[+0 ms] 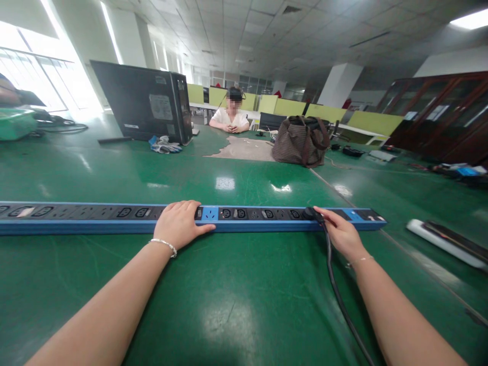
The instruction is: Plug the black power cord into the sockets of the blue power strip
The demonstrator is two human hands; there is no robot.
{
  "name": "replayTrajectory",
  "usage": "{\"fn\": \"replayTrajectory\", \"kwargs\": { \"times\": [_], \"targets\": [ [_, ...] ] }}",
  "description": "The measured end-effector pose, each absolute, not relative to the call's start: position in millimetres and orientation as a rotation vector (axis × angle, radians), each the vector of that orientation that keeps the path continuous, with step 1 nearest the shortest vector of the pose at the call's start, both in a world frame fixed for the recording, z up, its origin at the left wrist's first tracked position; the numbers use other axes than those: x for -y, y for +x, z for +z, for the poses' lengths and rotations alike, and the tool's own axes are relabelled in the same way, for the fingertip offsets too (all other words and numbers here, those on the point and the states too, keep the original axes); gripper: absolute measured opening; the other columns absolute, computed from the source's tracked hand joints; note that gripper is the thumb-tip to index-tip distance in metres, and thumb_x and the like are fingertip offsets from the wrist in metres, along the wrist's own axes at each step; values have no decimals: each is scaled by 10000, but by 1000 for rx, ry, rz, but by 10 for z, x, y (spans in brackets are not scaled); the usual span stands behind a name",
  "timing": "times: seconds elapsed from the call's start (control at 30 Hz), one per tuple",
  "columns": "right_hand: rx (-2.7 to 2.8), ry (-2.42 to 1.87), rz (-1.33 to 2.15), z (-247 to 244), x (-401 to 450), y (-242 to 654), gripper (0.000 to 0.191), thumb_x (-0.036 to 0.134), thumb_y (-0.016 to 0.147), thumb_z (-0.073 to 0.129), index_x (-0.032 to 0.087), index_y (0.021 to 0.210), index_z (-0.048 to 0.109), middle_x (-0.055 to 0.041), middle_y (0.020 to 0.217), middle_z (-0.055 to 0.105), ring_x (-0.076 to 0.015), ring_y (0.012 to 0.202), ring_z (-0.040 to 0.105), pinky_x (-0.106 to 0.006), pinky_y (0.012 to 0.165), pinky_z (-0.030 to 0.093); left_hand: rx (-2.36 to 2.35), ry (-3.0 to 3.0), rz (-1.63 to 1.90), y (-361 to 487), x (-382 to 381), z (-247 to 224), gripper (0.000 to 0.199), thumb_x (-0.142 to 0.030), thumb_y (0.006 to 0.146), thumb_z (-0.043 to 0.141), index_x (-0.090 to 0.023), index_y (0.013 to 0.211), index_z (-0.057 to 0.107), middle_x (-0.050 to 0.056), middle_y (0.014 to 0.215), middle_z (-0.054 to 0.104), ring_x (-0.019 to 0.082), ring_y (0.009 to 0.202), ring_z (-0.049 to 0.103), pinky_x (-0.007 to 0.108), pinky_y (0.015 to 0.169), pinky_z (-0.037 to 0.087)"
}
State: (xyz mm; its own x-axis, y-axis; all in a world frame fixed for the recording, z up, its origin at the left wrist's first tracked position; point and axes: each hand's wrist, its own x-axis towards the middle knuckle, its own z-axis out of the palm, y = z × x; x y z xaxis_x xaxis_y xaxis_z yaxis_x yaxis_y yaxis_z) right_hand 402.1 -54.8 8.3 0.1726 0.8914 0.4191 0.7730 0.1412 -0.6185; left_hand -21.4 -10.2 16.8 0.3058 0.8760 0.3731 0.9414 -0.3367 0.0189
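A long blue and black power strip lies across the green table, its row of sockets facing up. My left hand is closed over its middle, the thumb along the near side and the fingers over the top. Towards the strip's right end my right hand grips a black plug at a socket; whether it is fully seated I cannot tell. From the plug a thick black cable runs down towards me, left of my right forearm.
Beyond the strip stand a black computer case, grey-blue gloves and a brown bag on the green table. A white bar-shaped thing lies at right, a green bin at far left. A person sits opposite.
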Motion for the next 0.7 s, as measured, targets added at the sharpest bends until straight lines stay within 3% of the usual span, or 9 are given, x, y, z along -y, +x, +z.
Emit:
{"fn": "replayTrajectory", "kwargs": {
  "times": [0.13, 0.27, 0.43, 0.7],
  "targets": [
    [1341, -1739, 444, 251, 584, 3934, 519, 485, 823, 415, 140, 1154, 615, -69, 837, 670, -134, 538, 573, -268, 479, 474, 1669, -2363, -468, -213, 105, 170, 697, -708, 709, 487, -145, 1112, 567, 132, 1037, 668, 301, 1017, 596, 416, 902, 401],
    [1440, -2054, 295, 422, 590, 3698, 525, 432, 794, 528, 178, 1254, 558, -87, 953, 693, -155, 568, 623, -310, 595, 521, 1659, -2354, -456, -213, 106, 172, 706, -720, 714, 472, -143, 1109, 565, 129, 1034, 668, 299, 1006, 599, 414, 898, 404],
    [1664, -2338, -105, 536, 597, 3542, 442, 356, 843, 460, 185, 1225, 600, -123, 1060, 687, -271, 958, 645, -382, 846, 485, 1667, -2361, -438, -212, 102, 172, 718, -733, 714, 455, -151, 1121, 557, 124, 1054, 665, 289, 1012, 598, 404, 908, 399],
    [1823, -2498, -390, 589, 604, 3390, 435, 307, 873, 380, 158, 1233, 575, -164, 877, 708, -307, 799, 677, -406, 724, 491, 1694, -2364, -430, -207, 97, 182, 733, -746, 696, 461, -162, 1128, 560, 121, 1063, 663, 294, 1022, 594, 403, 912, 396]
  ]
}}
